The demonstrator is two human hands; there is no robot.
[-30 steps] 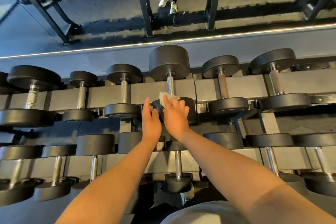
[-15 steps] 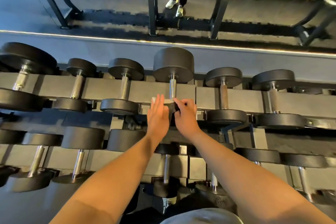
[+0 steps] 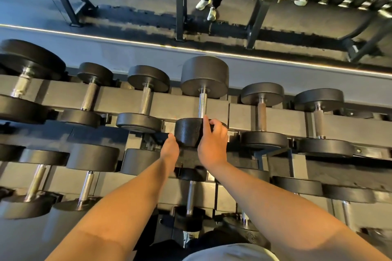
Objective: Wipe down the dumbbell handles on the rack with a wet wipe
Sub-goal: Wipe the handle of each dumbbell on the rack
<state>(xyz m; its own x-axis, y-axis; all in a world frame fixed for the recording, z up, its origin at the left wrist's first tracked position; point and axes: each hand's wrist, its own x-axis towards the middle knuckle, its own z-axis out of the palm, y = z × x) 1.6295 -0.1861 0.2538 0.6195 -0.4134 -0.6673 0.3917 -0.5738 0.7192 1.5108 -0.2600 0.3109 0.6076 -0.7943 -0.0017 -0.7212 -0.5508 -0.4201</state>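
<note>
The big dumbbell lies across the top rail of the rack (image 3: 275, 116), with its far head (image 3: 204, 76), knurled steel handle (image 3: 202, 105) and near head (image 3: 187, 132) all in view. My right hand (image 3: 213, 142) grips the right side of the near head, fingers curled over its top edge by the foot of the handle. My left hand (image 3: 169, 148) touches the head's lower left side, and its fingers are hidden beneath the head. No wet wipe shows in this view.
Smaller dumbbells flank it on the top rail, left (image 3: 146, 99) and right (image 3: 262, 112). A lower tier holds more dumbbells (image 3: 87, 186). Beyond the lit floor strip stands a second rack (image 3: 180, 6), with a person's white shoes (image 3: 206, 7) beside it.
The white wipe between my hands is gone from sight. My right hand now curls over the near head. My left hand dropped from a flat pose to the head's lower left side.
</note>
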